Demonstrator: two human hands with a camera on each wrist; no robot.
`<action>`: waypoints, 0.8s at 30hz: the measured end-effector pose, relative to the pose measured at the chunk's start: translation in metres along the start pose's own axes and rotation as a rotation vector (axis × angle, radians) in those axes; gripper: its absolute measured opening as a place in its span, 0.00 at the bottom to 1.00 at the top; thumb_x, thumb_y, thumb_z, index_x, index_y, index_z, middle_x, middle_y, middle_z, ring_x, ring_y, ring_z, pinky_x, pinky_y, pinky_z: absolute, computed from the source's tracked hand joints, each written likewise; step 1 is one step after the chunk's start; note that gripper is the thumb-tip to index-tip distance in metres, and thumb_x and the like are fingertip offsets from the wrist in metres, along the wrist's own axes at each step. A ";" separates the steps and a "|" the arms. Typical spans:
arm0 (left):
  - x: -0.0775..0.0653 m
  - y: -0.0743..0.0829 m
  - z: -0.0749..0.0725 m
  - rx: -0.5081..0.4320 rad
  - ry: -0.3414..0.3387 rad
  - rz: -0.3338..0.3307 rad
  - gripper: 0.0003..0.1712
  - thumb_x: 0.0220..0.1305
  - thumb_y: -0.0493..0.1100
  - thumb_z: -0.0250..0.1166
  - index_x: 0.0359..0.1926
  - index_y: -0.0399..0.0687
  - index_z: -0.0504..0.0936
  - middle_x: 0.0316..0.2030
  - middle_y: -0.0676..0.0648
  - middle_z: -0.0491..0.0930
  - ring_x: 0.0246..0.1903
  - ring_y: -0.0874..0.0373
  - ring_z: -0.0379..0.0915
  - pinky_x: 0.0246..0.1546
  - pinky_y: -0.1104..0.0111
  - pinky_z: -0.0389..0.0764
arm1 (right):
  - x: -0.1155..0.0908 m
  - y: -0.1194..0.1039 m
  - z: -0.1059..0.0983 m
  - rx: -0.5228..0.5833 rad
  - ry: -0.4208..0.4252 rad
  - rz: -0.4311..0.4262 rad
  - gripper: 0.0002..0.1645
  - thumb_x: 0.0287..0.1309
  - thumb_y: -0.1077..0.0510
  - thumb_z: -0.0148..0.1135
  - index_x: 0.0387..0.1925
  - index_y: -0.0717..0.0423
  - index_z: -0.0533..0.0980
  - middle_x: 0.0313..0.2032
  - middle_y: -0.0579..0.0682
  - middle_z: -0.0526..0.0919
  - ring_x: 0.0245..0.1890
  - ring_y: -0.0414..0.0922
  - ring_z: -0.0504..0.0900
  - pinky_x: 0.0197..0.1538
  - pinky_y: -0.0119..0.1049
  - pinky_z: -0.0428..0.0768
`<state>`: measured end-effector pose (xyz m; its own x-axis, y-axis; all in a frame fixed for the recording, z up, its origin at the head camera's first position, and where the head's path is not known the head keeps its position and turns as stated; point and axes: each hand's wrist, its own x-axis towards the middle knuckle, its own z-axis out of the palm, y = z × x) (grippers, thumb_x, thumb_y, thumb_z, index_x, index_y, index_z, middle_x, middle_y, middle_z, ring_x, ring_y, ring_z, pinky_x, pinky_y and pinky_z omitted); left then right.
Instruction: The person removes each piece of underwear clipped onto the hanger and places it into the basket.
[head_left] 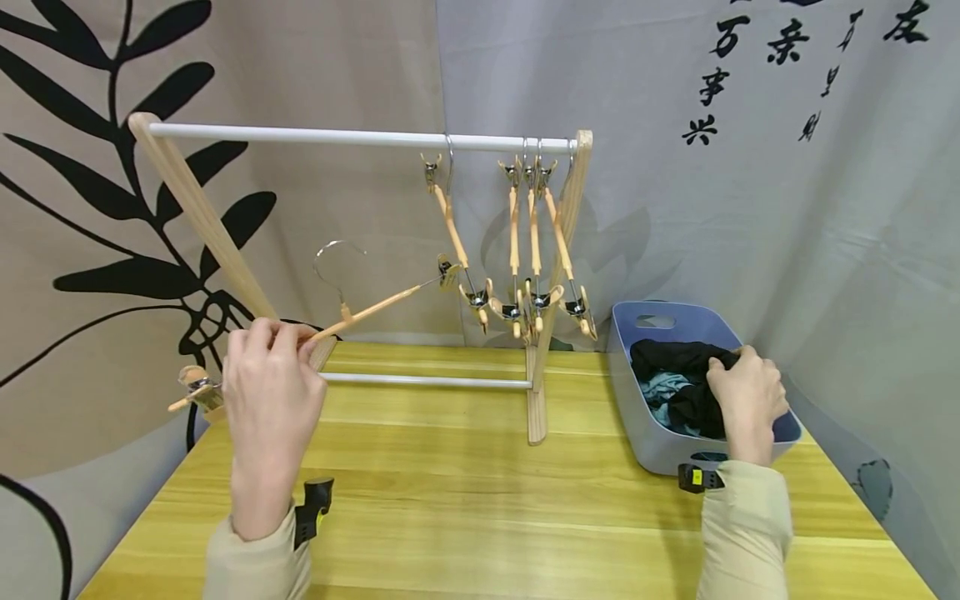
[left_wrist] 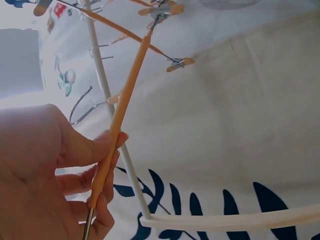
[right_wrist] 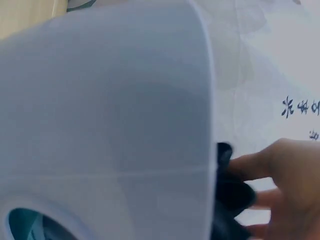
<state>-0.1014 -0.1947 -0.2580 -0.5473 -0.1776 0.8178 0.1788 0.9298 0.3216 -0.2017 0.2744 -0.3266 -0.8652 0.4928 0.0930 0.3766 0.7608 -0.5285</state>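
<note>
My left hand [head_left: 270, 392] grips a wooden clip hanger [head_left: 378, 308] by its bar, off the rack, with the metal hook pointing up. In the left wrist view the thumb and fingers pinch the hanger bar [left_wrist: 131, 85]. At the right, my right hand [head_left: 750, 396] reaches over a blue-grey plastic basket [head_left: 624, 392] and grips black cloth [head_left: 675, 357] inside it. The right wrist view shows thumb and fingers on the dark cloth [right_wrist: 232, 195], partly hidden by the basket wall. Teal cloth [head_left: 662, 390] lies beside the black one.
A rack with a white top rail [head_left: 337, 135] and wooden legs stands on the wooden table [head_left: 450, 500]. Several clip hangers [head_left: 534, 233] hang near its right end, one [head_left: 452, 229] apart from the others. A lower rail [head_left: 427, 381] joins the legs. Printed curtains hang behind.
</note>
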 end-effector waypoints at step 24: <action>0.027 0.014 -0.010 0.090 0.062 -0.045 0.08 0.59 0.31 0.55 0.33 0.29 0.79 0.35 0.32 0.74 0.36 0.36 0.62 0.39 0.48 0.65 | -0.037 -0.066 0.012 0.041 0.160 -0.335 0.21 0.60 0.52 0.53 0.50 0.60 0.72 0.47 0.65 0.75 0.41 0.66 0.75 0.37 0.59 0.72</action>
<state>-0.1055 -0.1900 -0.2272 -0.5007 -0.2374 0.8324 0.0790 0.9451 0.3171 -0.1984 0.2014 -0.3051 -0.8743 0.2814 0.3955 0.0647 0.8751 -0.4796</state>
